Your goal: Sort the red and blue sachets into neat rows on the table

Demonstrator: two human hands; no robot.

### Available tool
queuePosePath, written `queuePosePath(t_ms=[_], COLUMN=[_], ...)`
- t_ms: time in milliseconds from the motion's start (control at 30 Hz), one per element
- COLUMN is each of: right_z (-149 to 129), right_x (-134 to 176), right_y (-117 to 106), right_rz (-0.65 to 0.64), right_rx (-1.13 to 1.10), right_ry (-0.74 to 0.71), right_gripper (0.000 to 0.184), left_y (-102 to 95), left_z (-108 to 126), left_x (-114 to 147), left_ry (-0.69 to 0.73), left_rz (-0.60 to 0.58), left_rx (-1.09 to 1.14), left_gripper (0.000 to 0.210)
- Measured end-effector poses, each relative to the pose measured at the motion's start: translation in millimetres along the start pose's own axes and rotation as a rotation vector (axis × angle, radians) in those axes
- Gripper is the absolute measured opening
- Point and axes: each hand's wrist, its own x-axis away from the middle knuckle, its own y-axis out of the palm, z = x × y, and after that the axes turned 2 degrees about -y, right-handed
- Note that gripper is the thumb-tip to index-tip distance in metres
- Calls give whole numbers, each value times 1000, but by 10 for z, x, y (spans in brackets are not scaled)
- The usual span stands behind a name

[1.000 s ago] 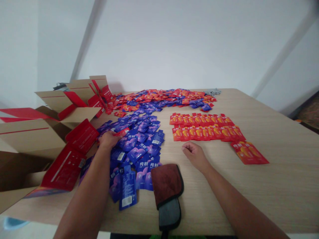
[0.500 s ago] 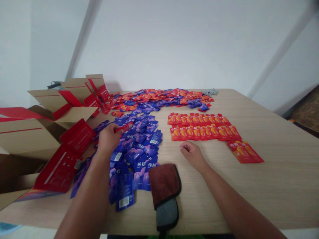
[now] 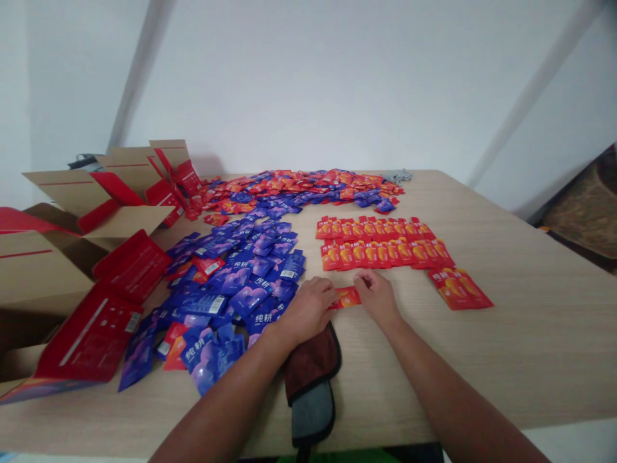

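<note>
A red-orange sachet (image 3: 347,297) with a fruit print spans the gap between my two hands, low over the table. My left hand (image 3: 311,307) is closed on its left end, and my right hand (image 3: 376,297) has its fingers curled at the right end. Parts of the sachet are hidden by the fingers. Just beyond the hands, two overlapping rows of red-orange sachets (image 3: 385,252) lie face up. A short separate group of the same sachets (image 3: 460,288) is to the right. Left of my left hand spreads a heap of purple sachets (image 3: 245,276), with a few red ones among them.
Open red and brown cardboard boxes (image 3: 89,334) stand along the left side. A mixed pile of red and purple sachets (image 3: 299,186) lies at the back near the wall. A brown and grey padded cloth item (image 3: 313,411) sits at the front edge, under my left forearm.
My left hand has come from over the purple heap to the right, bringing a red-orange sachet to my right hand. The right hand now meets it. The view has shifted slightly.
</note>
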Motion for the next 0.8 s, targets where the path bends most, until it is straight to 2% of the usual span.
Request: queuePosePath(t_ms=[200,333,400,467,567,667,800], right_z=[-4,-119,-200,-265,-302,-293,-291], right_x=[17,56,117,205,337,389,332], right_y=[-22,8,42,96,198,275,274], right_rz=[24,30,-91,-287,-517,-613,-684], right_rx=[117,155,176,241,429,566,595], right_ry=[-41,-220,-350,-431,-425,-370,-324], right_gripper=[22,26,34,47,67,76,81], left_y=[10,38,68,107,166,203,222], left_z=[-95,-93,-97,-118,-177,-239,-285], left_x=[63,58,55,56,59,56,44], left_ry=[54,81,77,28,-82,-135,-146], left_rz=[-56,-51,-30,17,71,93,101], left_rx=[50,80,92,96,86,73,59], left_gripper=[14,16,18,18,17,18,19])
